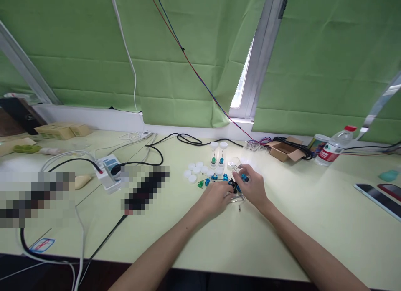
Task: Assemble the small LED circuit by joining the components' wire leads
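My right hand (253, 184) has its thumb and fingers closed around what looks like a clear plastic tube (236, 169), with a small blue piece (244, 178) showing between them. Beside it, my left hand (219, 195) reaches in with curled fingers over a cluster of small black and blue pieces; what its fingertips grip is hidden. Two clear tubes with white caps (214, 145) stand upright behind the hands, each with a thin-stemmed green or blue piece inside. Loose blue pieces (214, 177) and a green piece (201, 184) lie left of the cluster, near several white round caps (192, 179).
A power strip (108, 174) with cables sits to the left. At the back right are an open cardboard box (283, 151), a can (318, 144) and a water bottle (335, 147). A phone (379, 199) lies at the far right. Green blinds (188, 86) hang behind the table.
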Demonstrator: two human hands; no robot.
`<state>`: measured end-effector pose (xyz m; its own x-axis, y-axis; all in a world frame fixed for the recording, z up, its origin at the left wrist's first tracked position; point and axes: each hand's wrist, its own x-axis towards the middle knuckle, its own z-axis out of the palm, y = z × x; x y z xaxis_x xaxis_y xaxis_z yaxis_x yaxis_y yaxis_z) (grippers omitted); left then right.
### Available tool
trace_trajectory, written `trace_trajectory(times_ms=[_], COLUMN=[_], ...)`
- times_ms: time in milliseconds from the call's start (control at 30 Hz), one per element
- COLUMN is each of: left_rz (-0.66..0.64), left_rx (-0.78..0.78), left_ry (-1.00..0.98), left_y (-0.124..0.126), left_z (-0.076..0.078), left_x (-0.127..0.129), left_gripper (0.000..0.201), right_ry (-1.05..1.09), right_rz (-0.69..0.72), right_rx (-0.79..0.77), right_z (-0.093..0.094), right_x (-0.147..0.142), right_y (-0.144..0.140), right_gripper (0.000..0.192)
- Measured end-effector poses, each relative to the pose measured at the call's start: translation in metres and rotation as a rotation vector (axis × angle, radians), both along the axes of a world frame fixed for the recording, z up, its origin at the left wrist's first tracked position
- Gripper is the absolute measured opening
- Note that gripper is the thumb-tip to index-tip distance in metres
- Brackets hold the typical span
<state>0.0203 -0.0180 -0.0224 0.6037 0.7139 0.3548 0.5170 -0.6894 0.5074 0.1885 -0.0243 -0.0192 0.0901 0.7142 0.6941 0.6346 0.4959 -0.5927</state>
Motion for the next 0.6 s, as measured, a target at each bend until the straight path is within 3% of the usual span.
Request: trace_trajectory(times_ms=[133, 333, 600], left_rz=[-0.045, -0.007, 0.026], left_rx=[0.088, 0.167, 0.168], left_ry=[0.119, 0.288, 0.314], left_y=[-0.0058, -0.0071, -0.0069], left_z=[-0.0058, -0.0021, -0.0010], left_x=[0.0066, 0.0074, 0.0061], left_gripper=[0.018, 0.027, 0.027], right_ry=[-0.015, -0.020, -0.025], right_rz=[0.014, 0.034, 0.028], right_rx=[0.007, 0.005, -0.005], right_z=[0.0009, -0.0023, -0.0055], right_x=[-0.0008, -0.0016, 0.0002], right_y=[-0.0003, 0.0009, 0.0020], right_gripper=[0.016, 0.016, 0.015])
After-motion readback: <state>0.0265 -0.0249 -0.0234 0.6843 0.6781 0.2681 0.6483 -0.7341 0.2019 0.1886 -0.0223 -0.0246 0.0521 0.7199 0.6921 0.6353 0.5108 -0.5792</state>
